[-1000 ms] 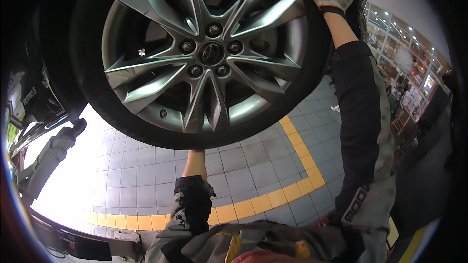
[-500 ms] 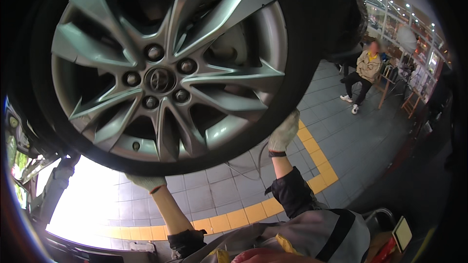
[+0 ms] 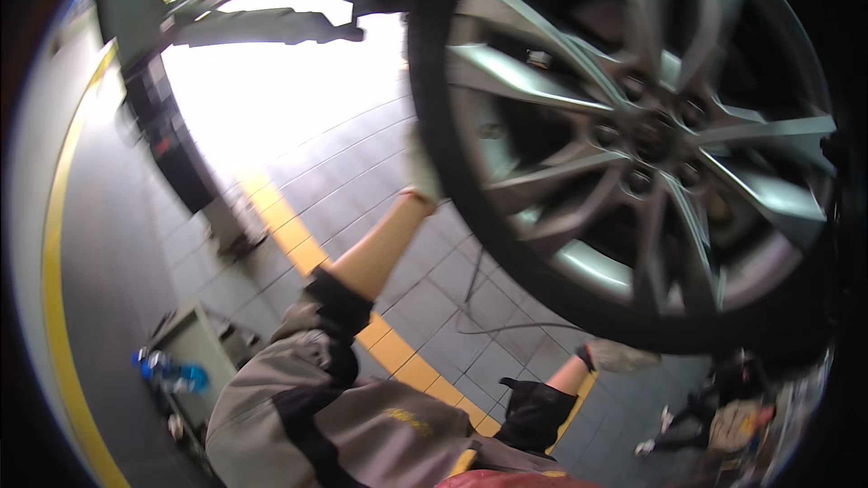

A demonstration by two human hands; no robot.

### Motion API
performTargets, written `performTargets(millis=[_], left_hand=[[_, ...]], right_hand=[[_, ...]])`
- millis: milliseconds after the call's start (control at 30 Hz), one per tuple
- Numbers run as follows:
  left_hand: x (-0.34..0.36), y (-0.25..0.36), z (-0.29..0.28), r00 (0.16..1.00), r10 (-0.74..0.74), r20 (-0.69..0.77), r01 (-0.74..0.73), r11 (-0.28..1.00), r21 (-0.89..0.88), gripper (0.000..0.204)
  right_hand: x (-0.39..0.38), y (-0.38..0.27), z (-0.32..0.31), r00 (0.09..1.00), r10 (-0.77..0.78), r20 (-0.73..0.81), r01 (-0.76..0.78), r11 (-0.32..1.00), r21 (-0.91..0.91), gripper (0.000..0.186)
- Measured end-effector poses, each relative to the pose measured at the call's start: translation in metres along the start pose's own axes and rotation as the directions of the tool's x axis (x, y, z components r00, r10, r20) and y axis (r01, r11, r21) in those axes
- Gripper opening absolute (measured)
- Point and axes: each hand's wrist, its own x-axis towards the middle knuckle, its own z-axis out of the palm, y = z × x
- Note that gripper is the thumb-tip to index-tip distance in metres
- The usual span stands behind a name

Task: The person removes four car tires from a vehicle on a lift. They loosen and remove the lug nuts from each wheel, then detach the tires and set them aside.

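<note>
A large silver alloy wheel (image 3: 655, 140) with its black tyre (image 3: 429, 117) fills the upper right, raised off the floor. At the tyre's left edge is my gloved left hand (image 3: 419, 170), its fingers mostly hidden behind the rubber. Just below the tyre's bottom edge is my gloved right hand (image 3: 622, 357), blurred, its fingers indistinct. Both hands are at the tyre, on different sides of it.
A lift column and arm (image 3: 181, 163) stand at left. A grey trolley (image 3: 172, 334) carries a blue bottle (image 3: 185, 377). A hose (image 3: 488, 330) crosses the tiled floor (image 3: 334, 163) with yellow lines. A seated person (image 3: 732, 425) is at lower right.
The view has swung and tilted, so the wheel now sits at right. My right hand came down from high on the tyre to beneath it; my left hand now appears at its left side.
</note>
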Motion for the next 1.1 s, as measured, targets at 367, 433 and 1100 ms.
performTargets(millis=[367, 433, 1100], left_hand=[[-0.139, 0.109, -0.179, 0.468, -0.852, -0.234, 0.702, 0.197, 0.684, 0.076], [-0.175, 0.139, -0.261, 0.415, -0.758, -0.503, 0.827, 0.083, 0.556, 0.074], [-0.416, 0.148, -0.738, -0.153, 0.002, -0.988, 0.623, 0.776, -0.095, 0.061]], right_hand=[[-0.157, 0.019, -0.073, 0.407, 0.342, 0.847, -0.654, 0.757, 0.009, 0.081], [-0.237, -0.004, -0.094, 0.325, 0.404, 0.855, -0.692, 0.718, -0.076, 0.078], [-0.705, -0.224, 0.174, -0.693, -0.184, 0.697, 0.044, 0.954, 0.296, 0.033]])
